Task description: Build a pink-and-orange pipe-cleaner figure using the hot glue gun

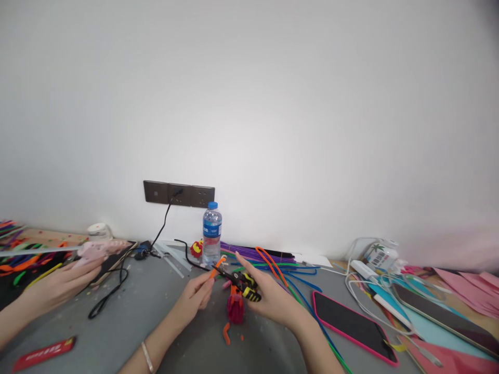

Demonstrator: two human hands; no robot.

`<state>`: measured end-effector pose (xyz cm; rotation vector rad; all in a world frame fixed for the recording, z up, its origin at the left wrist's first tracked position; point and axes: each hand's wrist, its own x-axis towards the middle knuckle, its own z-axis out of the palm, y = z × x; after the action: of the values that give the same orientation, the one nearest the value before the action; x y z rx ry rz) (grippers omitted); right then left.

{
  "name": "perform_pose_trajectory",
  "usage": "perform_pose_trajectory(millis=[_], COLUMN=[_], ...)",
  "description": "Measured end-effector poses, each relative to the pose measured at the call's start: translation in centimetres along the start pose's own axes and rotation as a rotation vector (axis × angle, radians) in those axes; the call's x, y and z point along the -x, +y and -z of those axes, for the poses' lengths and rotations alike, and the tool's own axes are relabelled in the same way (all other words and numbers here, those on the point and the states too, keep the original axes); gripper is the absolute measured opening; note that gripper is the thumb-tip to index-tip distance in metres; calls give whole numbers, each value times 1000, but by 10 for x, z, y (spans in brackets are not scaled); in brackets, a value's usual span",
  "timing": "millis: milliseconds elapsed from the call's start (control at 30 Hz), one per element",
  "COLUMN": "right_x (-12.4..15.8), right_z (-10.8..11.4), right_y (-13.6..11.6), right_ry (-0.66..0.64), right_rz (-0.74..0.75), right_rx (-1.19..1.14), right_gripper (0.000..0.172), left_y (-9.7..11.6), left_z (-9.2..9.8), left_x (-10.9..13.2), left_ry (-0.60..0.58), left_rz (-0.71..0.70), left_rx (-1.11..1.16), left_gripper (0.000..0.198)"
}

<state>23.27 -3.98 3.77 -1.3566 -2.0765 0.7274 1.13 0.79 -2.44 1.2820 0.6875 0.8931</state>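
Note:
My left hand [195, 300] pinches the end of an orange pipe cleaner [217, 265] between thumb and fingers. My right hand [268, 301] grips black and yellow pliers [245, 285], whose jaws point left at the orange piece. Just below the two hands a red and orange pipe-cleaner figure [235, 307] stands on the grey table [163, 311]. A short orange offcut [226, 333] lies in front of it.
Another person's hand [58, 285] at the left holds a pink glue gun [97, 250], its black cord [113, 291] running to a wall socket [178, 194]. A water bottle [211, 234], loose pipe cleaners [273, 262], a pink-cased phone [353, 326], chargers and coloured paper [468, 288] surround them.

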Motion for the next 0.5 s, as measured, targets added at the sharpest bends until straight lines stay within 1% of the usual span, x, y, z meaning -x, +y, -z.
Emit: perform_pose_trajectory(millis=[133, 267, 433, 500], right_x=[2, 0, -3, -4], right_z=[3, 1, -5, -7], right_y=[1, 6, 9, 10], right_ry=[-16, -18, 15, 26], right_rz=[-6, -7, -21, -43], right_rx=[8, 47, 153, 194], right_gripper=[91, 92, 81, 81], left_y=[1, -1, -5, -6], left_z=[1, 3, 4, 4], left_x=[0, -1, 1, 2], left_ry=[-9, -8, -24, -33], left_rz=[0, 2, -16, -25], left_rx=[-7, -17, -56, -87], left_gripper=[49, 49, 60, 62])
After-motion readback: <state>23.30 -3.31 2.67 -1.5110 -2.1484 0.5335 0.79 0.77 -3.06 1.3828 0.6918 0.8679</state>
